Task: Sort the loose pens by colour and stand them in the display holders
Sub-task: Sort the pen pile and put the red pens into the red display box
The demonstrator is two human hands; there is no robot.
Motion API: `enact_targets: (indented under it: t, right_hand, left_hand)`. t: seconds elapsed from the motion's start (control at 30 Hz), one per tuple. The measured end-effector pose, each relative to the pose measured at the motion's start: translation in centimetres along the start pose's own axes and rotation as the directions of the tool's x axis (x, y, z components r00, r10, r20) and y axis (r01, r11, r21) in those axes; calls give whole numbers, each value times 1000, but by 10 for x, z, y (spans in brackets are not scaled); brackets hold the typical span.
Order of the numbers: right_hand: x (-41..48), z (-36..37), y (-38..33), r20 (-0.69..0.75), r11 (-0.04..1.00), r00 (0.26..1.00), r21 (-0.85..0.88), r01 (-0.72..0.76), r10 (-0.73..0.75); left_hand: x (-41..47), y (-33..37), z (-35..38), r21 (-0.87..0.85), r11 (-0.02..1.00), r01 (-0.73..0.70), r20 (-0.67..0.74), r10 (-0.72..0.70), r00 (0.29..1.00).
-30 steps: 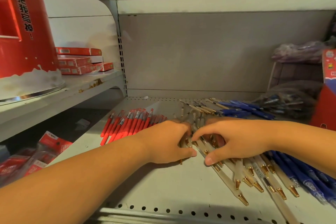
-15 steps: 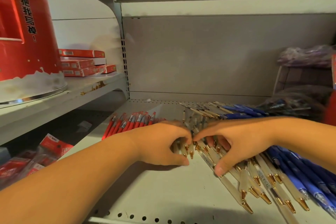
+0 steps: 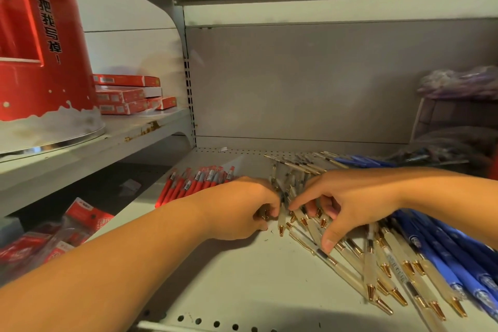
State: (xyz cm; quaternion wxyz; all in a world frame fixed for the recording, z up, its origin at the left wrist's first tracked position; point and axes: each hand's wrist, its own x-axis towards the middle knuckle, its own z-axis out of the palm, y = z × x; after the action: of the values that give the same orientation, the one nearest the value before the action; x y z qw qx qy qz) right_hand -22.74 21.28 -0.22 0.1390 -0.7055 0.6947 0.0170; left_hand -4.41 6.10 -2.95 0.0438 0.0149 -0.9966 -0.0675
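Mid-frame on the grey perforated metal shelf point(image 3: 242, 277), both hands work the pile of frosted clear pens with gold tips point(image 3: 377, 267). The left hand point(image 3: 242, 210) is curled narrow around a small bunch of these pens, their gold tips peeking out below its fingers. The right hand point(image 3: 347, 205) is spread half open over the pile, thumb pressing one pen down and forefinger reaching toward the left hand; whether it actually holds a pen I cannot tell. The red plastic pens point(image 3: 194, 186) lie grouped at centre left just behind the left wrist, and the blue plastic pens point(image 3: 444, 256) fan out at lower right, touching the clear ones. No display holder is clearly in view. The likely risk: the loosely gathered bunch could slip and scatter, or the right forearm could sweep blue pens back among the clear ones.
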Motion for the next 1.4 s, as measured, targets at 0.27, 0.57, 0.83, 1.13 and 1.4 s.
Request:
enact_targets:
  t: [0.27, 0.57, 0.83, 1.13, 1.4]
  right_hand:
    - [10, -2, 0, 81, 997, 996, 60, -48, 43]
    - [27, -1, -5, -96, 925, 992, 378, -37, 79]
    - [3, -1, 1, -143, 947, 979, 307, -97, 147]
    - [-28, 0, -11, -353, 967, 934, 249, 44, 48]
    - [-17, 23, -28, -312, 981, 947, 146, 126, -76]
  left_hand:
    - [-1, 3, -1, -23, 999, -24, -32, 23, 999]
    - [-3, 1, -1, -132, 991, -31, -133, 14, 991]
    - [-2, 12, 1, -70, 977, -203, -32, 202, 979]
    - [-3, 8, -14, -186, 966, -177, -72, 167, 983]
    - [1, -7, -28, -623, 778, 74, -226, -270, 936]
